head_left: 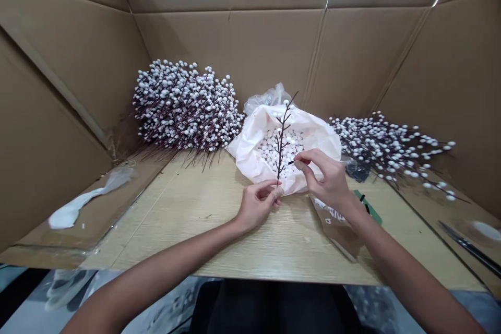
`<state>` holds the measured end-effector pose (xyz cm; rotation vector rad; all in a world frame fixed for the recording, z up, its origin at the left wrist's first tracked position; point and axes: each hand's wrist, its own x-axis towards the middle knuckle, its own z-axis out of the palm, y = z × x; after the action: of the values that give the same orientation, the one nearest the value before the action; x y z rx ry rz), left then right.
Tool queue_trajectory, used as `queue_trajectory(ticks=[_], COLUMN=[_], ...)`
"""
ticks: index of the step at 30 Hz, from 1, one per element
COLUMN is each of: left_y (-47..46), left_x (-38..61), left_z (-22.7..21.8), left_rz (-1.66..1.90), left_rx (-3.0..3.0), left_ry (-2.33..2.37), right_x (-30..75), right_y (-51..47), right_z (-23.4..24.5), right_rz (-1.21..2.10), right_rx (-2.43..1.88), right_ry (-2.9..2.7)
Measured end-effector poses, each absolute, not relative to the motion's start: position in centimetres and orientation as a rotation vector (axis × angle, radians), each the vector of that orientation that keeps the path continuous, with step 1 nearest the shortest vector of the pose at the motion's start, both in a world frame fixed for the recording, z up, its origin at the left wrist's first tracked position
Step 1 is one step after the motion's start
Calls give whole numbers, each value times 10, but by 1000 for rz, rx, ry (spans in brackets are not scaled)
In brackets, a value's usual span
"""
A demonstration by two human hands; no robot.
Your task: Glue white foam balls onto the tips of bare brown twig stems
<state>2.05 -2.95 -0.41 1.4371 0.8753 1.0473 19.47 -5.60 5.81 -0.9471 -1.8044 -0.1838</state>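
Note:
My left hand pinches the lower end of a dark artificial twig, which stands upright with short side stems. A few white berries sit near its top, while most of the lower stems look bare. My right hand is closed in a pinch just right of the twig, with a small thin dark piece poking out of the fingertips. Whether that piece touches the twig I cannot tell. Behind the twig lies an open white plastic bag filled with loose white berries.
A big pile of white-berry branches lies back left, a smaller pile back right. Near my right forearm are brown cardboard and a green piece. Scissors and tape sit far right. Cardboard walls enclose the table.

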Motion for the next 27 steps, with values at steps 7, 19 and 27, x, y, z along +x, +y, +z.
queue_trajectory(ticks=[7, 19, 27], left_y=[-30, -31, -30], left_x=[22, 21, 22], left_z=[-5, -2, -4], left_rz=[1035, 1051, 1057], left_rx=[1431, 1445, 1454], left_ry=[856, 849, 842], right_x=[196, 199, 200], right_y=[-56, -58, -57], right_z=[55, 59, 59], right_rz=[-170, -172, -153], right_rx=[-969, -1006, -980], right_ry=[-1810, -1752, -1747])
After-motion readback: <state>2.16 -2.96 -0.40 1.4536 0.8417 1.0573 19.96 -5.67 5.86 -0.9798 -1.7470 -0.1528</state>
